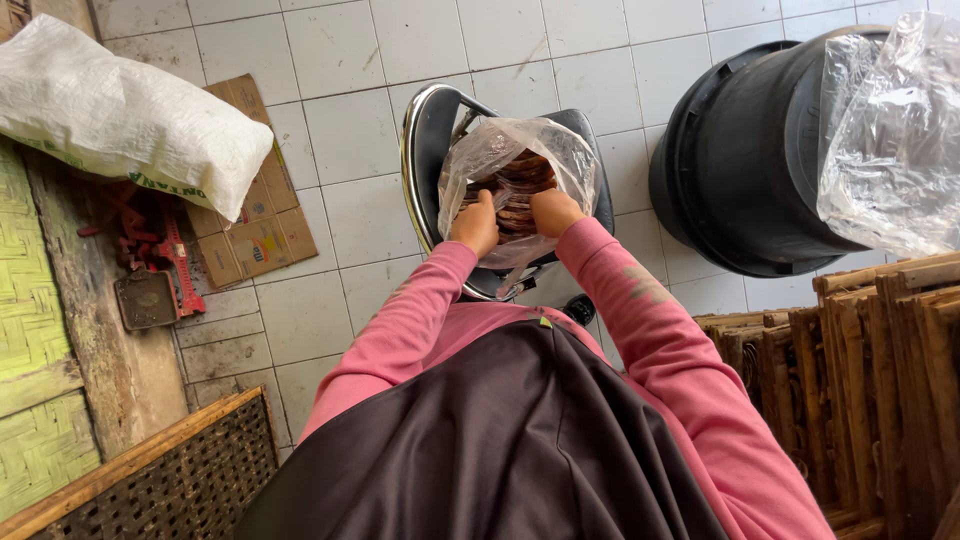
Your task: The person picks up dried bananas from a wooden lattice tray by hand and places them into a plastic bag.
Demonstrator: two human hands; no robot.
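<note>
A clear plastic bag (500, 150) filled with brown flat round crackers (518, 185) rests on a black chair seat (430, 140) with a chrome rim. My left hand (476, 224) grips the near left edge of the bag's mouth. My right hand (553, 210) grips the near right edge, fingers tucked into the plastic. Both arms wear pink sleeves, stretched forward over a dark brown garment.
A big black bucket (745, 160) lined with clear plastic (890, 130) stands at the right. Stacked wooden frames (870, 370) sit below it. A white sack (120, 115), flattened cardboard (255, 215), red tool (180, 265) and a woven tray (170, 480) lie at the left on the tiled floor.
</note>
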